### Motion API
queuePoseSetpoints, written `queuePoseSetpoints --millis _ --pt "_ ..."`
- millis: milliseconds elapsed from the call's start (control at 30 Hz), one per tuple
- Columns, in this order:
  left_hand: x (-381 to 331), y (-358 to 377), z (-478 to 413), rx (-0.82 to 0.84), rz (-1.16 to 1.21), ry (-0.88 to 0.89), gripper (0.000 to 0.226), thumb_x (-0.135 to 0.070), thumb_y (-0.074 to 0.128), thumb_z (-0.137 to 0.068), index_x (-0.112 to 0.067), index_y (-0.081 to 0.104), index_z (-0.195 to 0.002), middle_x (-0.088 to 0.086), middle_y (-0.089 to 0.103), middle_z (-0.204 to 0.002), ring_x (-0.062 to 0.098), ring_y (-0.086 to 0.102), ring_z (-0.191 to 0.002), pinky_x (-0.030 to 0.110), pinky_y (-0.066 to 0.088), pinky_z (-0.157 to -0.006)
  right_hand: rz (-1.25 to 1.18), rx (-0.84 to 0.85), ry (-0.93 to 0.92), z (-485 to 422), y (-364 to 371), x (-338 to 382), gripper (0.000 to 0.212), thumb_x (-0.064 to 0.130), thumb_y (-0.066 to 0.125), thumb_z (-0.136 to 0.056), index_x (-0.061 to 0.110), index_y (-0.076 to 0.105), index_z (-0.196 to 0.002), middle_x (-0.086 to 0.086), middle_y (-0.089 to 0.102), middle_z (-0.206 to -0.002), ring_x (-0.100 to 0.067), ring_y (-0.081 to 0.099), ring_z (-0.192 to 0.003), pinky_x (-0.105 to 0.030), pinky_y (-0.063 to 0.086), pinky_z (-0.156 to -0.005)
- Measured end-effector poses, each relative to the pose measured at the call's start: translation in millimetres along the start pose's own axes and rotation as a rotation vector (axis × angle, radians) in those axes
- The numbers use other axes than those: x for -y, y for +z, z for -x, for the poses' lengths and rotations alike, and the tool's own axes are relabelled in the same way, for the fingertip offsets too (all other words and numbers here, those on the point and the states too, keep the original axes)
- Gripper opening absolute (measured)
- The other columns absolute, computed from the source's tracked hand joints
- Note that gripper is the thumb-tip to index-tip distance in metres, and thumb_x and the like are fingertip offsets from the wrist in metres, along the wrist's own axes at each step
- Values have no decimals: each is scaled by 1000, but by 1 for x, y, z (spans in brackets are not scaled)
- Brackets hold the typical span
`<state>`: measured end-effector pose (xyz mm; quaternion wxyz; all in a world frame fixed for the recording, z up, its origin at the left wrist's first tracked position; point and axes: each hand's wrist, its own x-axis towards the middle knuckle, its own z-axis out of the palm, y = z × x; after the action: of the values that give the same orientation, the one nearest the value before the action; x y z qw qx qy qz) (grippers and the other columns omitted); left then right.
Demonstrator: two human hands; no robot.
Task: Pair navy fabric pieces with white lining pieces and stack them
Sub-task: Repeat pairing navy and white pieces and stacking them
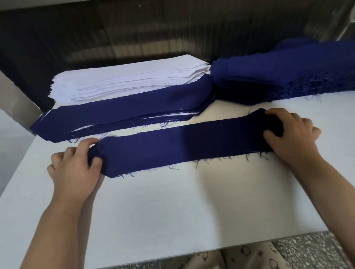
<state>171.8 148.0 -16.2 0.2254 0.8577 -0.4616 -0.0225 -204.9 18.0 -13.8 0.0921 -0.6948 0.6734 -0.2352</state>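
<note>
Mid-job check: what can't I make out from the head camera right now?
All head view.
1. Any white lining beneath the long navy fabric strip: hidden by the strip.
2. Fingertips of the left hand and right hand gripping its ends: tucked under cloth.
3. The heaped navy fabric pile: cut off by the right edge.
4. Layer count in the flat white lining stack: too fine.
5. The dark background: blurred.

Left hand (74, 169) and right hand (292, 134) bare. Left forearm (53, 237) and right forearm (334, 197) bare. Trousers (233, 260) beige, printed with small dark-outlined cartoon figures.
</note>
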Motion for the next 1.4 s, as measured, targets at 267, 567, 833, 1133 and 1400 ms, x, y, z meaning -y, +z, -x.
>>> queuePoseSetpoints --millis 267,567,833,1133,1400 --pt "1 -7 5 -107 389 117 44 -14 49 -92 -53 46 -110 -12 61 -86 4 53 -74 22 43 -75 -258 -172 -232 5 0 1 56 -12 53 -75 15 52 -124 -4 34 -140 1 37 -90 -29 38 -76" --pt "2 -8 6 -79 615 45 16 -27 61 -92 -40 68 -98 -28 65 -97 -21 57 -93 -3 38 -82 -242 -46 -215 2 5 -7 36 -11 46 -81 12 70 -93 9 61 -93 -30 55 -99 -30 37 -85" --pt "2 -6 3 -47 527 67 16 -16 65 -89 -30 73 -90 -20 67 -89 -19 57 -78 -1 40 -75 -306 -95 -247 4 4 -3 34 -17 51 -75 9 72 -83 9 69 -97 -9 58 -90 3 32 -78" --pt "-10 -11 -5 -198 1122 -93 25 -10 66 -89 -30 70 -102 -18 69 -106 -2 65 -97 14 51 -83 -464 -255 -362 3 -1 20 36 -17 50 -77 15 66 -78 47 53 -97 15 53 -90 -5 38 -65" --pt "-20 -13 -49 -168 1514 -306 42 6 54 -91 -7 53 -131 11 62 -124 22 63 -112 41 52 -95 -464 -218 -361 -34 21 55 29 -12 51 -82 12 67 -82 10 60 -108 3 51 -95 -53 30 -108"
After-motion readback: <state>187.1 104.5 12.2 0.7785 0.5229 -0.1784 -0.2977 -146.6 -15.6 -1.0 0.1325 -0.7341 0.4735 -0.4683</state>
